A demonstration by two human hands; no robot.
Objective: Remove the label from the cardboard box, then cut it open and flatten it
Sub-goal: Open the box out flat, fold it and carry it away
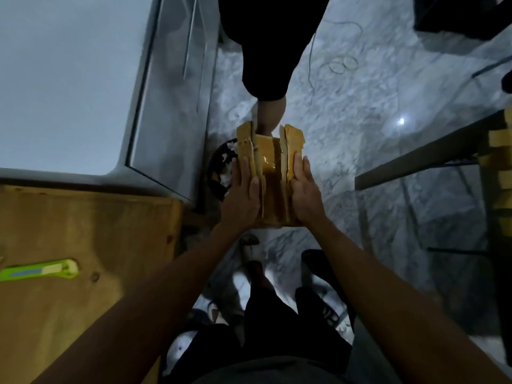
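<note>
**Box held between both palms, flaps up**

I hold the cardboard box out in front of me, above the marble floor, with one hand on each side. My left hand lies flat against the left flap, fingers extended and pointing away from me, the thumb near the flap's inner edge. My right hand presses the right flap in the same manner, fingers straight and close together, not curled. The box sits between the two palms; neither hand closes around it, both bear on it from the outside.

The two flaps stand upright with ragged, torn top edges. Between them the open interior shows, with a glossy strip of tape across the bottom.

A green utility knife rests on the wooden table to my left, well apart from both hands. A dark round bin holding white scraps stands on the floor just left of the box. Another person's leg appears beyond the box's far edge.
</note>
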